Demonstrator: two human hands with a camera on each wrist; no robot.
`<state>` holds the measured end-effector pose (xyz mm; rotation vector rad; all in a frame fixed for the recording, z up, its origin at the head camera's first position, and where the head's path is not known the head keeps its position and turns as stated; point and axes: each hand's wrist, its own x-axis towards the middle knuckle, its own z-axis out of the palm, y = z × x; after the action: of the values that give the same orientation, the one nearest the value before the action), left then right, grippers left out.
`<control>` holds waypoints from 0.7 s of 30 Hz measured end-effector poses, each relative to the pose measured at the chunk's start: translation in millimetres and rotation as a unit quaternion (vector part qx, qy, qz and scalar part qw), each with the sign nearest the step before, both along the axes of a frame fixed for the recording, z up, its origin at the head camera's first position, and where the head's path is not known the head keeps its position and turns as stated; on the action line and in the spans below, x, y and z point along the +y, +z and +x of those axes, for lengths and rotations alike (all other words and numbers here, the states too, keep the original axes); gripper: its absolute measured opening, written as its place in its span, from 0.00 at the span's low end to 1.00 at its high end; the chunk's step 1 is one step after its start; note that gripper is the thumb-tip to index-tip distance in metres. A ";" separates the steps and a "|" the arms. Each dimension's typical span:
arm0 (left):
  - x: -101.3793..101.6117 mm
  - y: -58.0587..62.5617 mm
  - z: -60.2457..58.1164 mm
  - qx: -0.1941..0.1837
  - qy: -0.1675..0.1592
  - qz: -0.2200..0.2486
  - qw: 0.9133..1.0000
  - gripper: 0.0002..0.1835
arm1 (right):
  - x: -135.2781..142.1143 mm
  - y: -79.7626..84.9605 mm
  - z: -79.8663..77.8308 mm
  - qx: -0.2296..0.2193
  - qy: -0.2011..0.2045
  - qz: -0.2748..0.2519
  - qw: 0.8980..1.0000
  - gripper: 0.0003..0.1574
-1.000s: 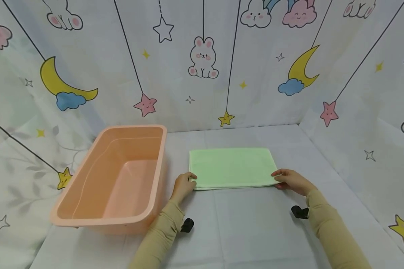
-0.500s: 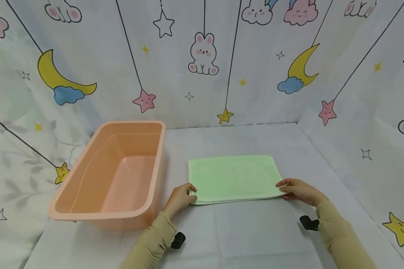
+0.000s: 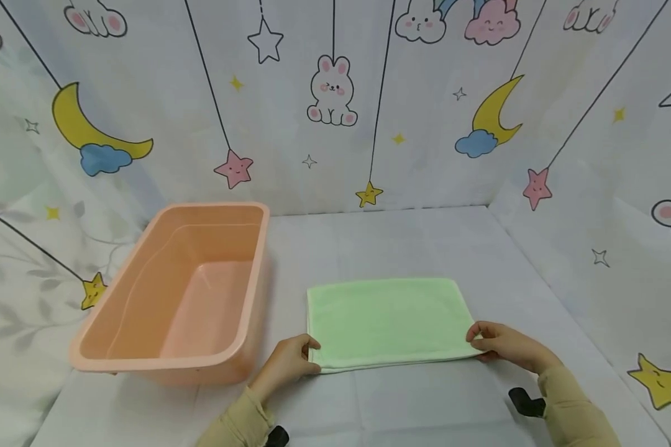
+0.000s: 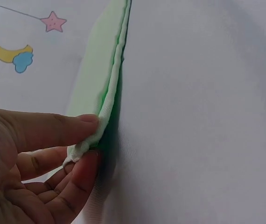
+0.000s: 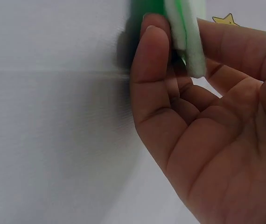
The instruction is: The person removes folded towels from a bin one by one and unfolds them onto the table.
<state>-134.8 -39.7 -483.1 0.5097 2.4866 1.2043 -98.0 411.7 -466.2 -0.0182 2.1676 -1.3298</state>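
Note:
A folded light-green towel [image 3: 391, 323] lies across the middle of the head view, its layered near edge facing me. My left hand [image 3: 288, 361] pinches its near left corner. In the left wrist view, the thumb presses from one side of the towel [image 4: 92, 79] and the fingers from the other. At the near right corner, my right hand [image 3: 511, 347] pinches the towel as well. The right wrist view shows the stacked towel edges [image 5: 189, 42] between thumb and curled fingers.
A peach plastic basin [image 3: 251, 298] stands left of the towel, close to my left forearm; its inside bottom is bare. White cloth covers the table [image 3: 414, 242]. A printed curtain [image 3: 291, 112] rises behind and at both sides.
Both hands have drawn the folded towel towards me across the table, keeping hold of its near corners. The basin stays in place; the view has shifted slightly.

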 end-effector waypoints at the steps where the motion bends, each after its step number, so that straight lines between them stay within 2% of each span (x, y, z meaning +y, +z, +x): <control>1: -0.5 0.7 1.2 -0.001 -0.002 0.000 1.000 0.19 | -0.6 1.1 1.6 -0.001 0.002 -0.001 1.000 0.19; 5: -3.5 2.5 8.5 0.000 -0.013 -0.002 1.000 0.20 | -4.3 4.9 8.9 -0.011 0.003 -0.008 1.000 0.20; 13: -10.4 3.1 34.0 0.007 -0.031 0.016 0.999 0.18 | -5.7 5.5 32.1 -0.035 0.023 -0.040 0.998 0.23; 18: -12.6 2.3 43.6 0.022 -0.029 0.025 0.999 0.16 | -4.7 5.3 46.0 -0.027 0.047 -0.036 0.998 0.24; 21: -14.6 2.1 47.5 0.012 -0.029 0.034 0.999 0.15 | -4.9 4.8 49.5 -0.021 0.049 -0.035 0.998 0.24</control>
<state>-87.3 -54.4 -481.0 0.6133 2.4408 1.2698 -48.5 406.8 -461.5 -0.1211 2.0571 -1.3387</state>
